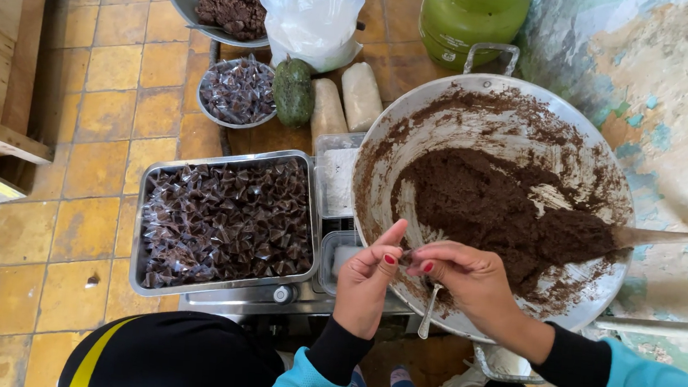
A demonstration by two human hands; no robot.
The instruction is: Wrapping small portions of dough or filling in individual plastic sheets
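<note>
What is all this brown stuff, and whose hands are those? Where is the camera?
The camera sits on a person's head and looks straight down, so the two hands are that person's own. There is no machine here, just bare hands. The left hand and the right hand meet over the rim of a big round metal pan full of dark brown paste. Their fingertips pinch something small between them; it is too tiny to name. A metal spoon hangs under the right hand. A flat wooden paddle rests in the paste. To the left, a rectangular metal tray holds many small wrapped brown pieces. Further up stands a green gas cylinder.
</note>
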